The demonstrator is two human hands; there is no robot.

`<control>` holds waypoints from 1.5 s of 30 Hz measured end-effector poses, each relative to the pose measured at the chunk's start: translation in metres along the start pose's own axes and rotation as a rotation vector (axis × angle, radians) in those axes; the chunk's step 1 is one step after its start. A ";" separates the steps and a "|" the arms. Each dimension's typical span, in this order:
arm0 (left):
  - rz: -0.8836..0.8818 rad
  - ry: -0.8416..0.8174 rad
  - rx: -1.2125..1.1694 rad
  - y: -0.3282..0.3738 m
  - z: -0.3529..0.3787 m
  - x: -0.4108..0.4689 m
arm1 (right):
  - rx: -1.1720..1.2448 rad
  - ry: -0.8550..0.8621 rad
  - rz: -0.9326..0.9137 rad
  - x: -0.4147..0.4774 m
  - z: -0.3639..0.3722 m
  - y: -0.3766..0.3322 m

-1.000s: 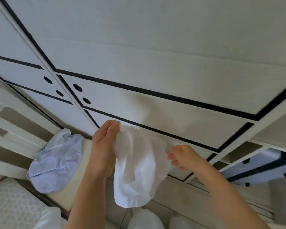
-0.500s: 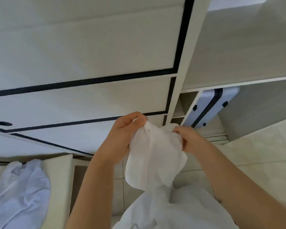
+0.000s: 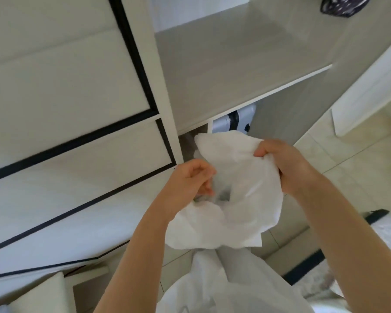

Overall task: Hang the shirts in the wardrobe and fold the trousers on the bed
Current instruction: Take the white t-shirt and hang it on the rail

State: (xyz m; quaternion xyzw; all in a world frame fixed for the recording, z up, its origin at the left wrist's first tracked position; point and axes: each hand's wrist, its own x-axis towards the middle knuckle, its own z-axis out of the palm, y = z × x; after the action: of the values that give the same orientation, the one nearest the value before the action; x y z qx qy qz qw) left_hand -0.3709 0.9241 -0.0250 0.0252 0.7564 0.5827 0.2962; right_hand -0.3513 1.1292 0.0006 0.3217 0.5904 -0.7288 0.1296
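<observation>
Pale suitcase — black trim, tiled floor

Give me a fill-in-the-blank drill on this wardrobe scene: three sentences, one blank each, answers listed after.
1. The left hand and the right hand both grip a bunched shirt of ____ colour.
2. Under the wardrobe shelf stands a pale ____ with a black band.
3. The trim lines on the closed wardrobe door are ____.

Missing words: white; suitcase; black.
</observation>
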 end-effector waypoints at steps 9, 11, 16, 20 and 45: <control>0.071 0.318 -0.051 0.063 0.046 0.049 | 0.035 -0.130 -0.321 -0.005 -0.053 -0.050; 0.223 0.306 0.110 0.078 0.057 0.059 | 0.027 -0.162 -0.368 0.001 -0.070 -0.068; 0.327 0.063 0.332 0.112 0.092 0.093 | 0.001 -0.249 -0.426 0.016 -0.116 -0.115; 0.265 0.145 0.357 0.136 0.120 0.114 | -0.053 -0.254 -0.503 0.029 -0.156 -0.154; 0.657 0.400 0.119 0.365 0.131 0.132 | -0.853 -0.297 -1.150 0.060 -0.164 -0.315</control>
State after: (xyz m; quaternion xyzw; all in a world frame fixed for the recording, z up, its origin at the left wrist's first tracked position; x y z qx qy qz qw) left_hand -0.5291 1.2047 0.2275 0.1691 0.7833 0.5950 -0.0617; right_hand -0.5244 1.3802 0.1925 -0.2200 0.8747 -0.4243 -0.0806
